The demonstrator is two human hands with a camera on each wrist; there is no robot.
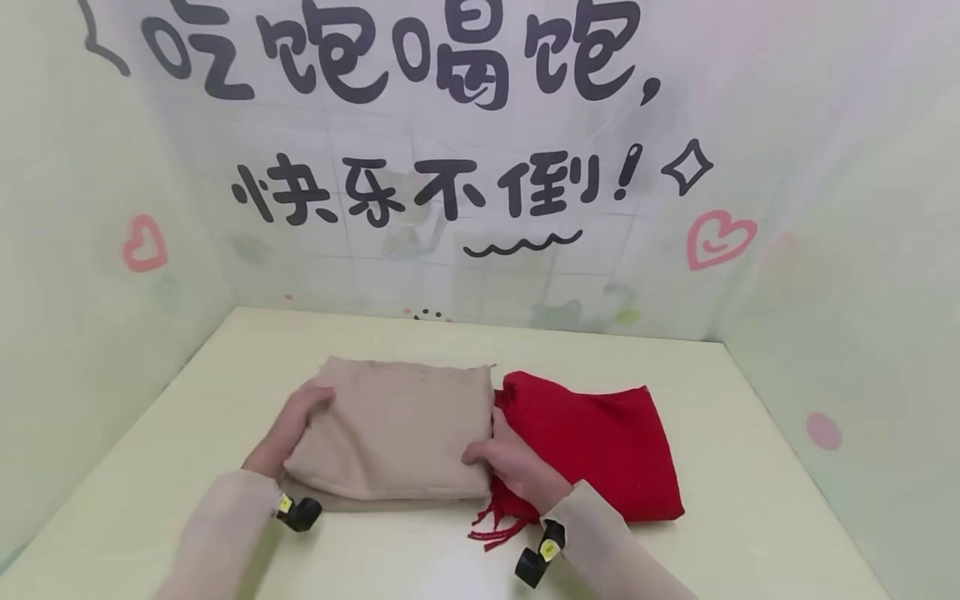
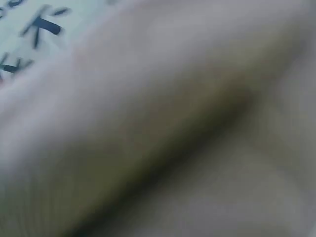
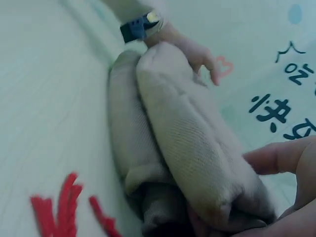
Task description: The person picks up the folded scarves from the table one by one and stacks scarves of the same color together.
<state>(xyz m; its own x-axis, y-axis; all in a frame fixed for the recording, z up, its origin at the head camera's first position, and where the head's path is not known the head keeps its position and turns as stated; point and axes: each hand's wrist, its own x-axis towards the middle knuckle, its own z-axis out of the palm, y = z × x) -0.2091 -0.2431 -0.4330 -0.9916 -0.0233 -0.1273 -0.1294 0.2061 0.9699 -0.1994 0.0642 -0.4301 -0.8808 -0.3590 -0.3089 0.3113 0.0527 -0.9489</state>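
Note:
A thick beige folded cloth (image 1: 408,433) lies in the middle of the table in the head view. My left hand (image 1: 296,421) grips its left edge, with fingers partly hidden by the fabric. At the right edge my right hand (image 1: 517,458) pinches the cloth, thumb on top and the other fingers mostly out of sight. Two stacked layers of the beige cloth (image 3: 187,128) show from the side in the right wrist view. The left wrist view is filled by blurred beige fabric (image 2: 148,74). Just right of the right hand lies a folded red scarf (image 1: 600,450).
Red fringe (image 1: 498,533) of the scarf spreads on the pale table (image 1: 420,550) by the right wrist. Printed walls (image 1: 480,283) with dark lettering enclose the table at the back and both sides.

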